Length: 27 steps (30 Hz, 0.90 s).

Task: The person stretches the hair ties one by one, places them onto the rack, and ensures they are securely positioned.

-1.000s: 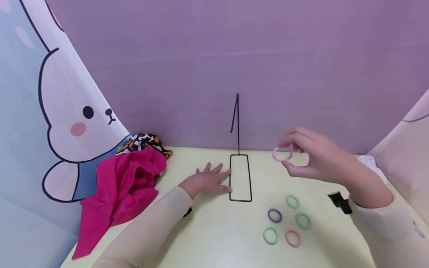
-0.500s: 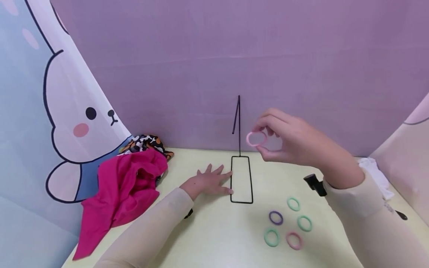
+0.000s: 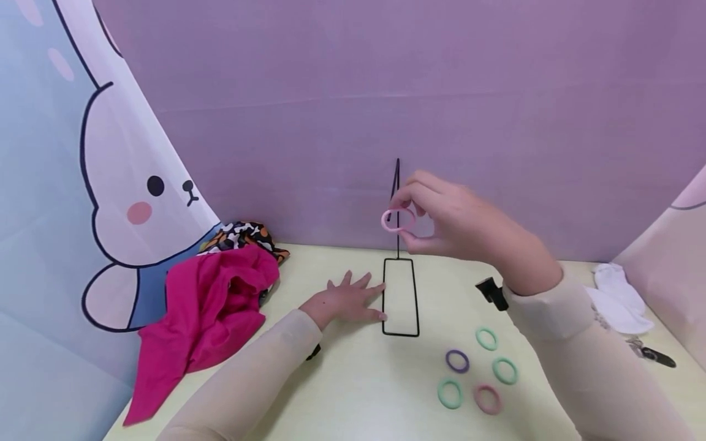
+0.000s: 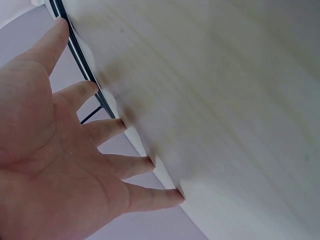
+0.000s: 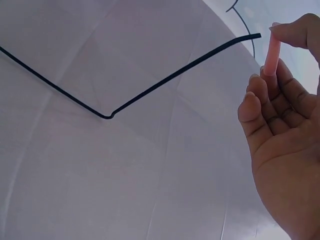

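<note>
Between thumb and fingers, my right hand (image 3: 449, 217) pinches a light pink ring (image 3: 387, 228) in the air. In the head view the ring overlaps the tip of the hook arm on a black wire stand (image 3: 398, 245). The right wrist view shows the pink ring (image 5: 272, 57) edge-on, close to the free end of the black wire arm (image 5: 175, 75); whether they touch I cannot tell. My left hand (image 3: 347, 301) lies on the table with fingers spread, thumb and a finger at the left side of the stand's rectangular base. Its fingertips press the tabletop in the left wrist view (image 4: 65, 155).
Several rings lie front right: a purple ring (image 3: 457, 361), a pink ring (image 3: 488, 399) and green ones such as this green ring (image 3: 450, 394). Magenta cloth (image 3: 209, 306) and patterned fabric (image 3: 248, 236) are heaped left. White cloth (image 3: 618, 300) and a black-handled item (image 3: 659, 358) lie right.
My right hand has carried the pink ring leftward and slightly up, from right of the stand to its hook arm. The left hand stays at the base.
</note>
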Available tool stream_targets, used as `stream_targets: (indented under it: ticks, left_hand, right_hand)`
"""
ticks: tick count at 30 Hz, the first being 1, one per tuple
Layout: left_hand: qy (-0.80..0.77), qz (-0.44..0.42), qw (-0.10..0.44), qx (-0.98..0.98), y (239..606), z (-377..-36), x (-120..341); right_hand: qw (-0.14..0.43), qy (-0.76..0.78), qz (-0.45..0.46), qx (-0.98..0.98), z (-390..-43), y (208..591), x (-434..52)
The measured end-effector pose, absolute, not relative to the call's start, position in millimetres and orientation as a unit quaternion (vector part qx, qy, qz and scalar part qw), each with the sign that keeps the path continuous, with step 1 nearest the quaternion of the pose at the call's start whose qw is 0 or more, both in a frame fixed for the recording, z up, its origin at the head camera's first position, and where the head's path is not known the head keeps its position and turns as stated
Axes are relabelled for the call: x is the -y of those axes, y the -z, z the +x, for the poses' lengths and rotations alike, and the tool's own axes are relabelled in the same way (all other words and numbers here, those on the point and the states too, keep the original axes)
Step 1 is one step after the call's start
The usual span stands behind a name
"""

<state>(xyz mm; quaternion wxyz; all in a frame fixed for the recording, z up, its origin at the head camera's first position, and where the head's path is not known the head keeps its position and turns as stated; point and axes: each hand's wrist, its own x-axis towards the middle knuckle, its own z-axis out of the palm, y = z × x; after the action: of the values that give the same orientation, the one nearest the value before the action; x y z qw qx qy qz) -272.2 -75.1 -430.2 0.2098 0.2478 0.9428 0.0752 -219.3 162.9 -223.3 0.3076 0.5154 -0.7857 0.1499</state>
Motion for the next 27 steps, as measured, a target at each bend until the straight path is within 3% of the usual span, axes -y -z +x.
stream_targets:
  ticks: [13, 27]
  left_hand:
    - [-0.074, 0.244, 0.212, -0.943, 426.5, -273.1, 72.9]
    - [-0.072, 0.237, 0.215, -0.945, 430.8, -273.8, 72.2]
  right_hand:
    - [0.314, -0.129, 0.491, 0.802, -226.2, 230.3, -156.2]
    - [0.335, -0.151, 0.452, 0.813, -257.7, 251.0, -160.0]
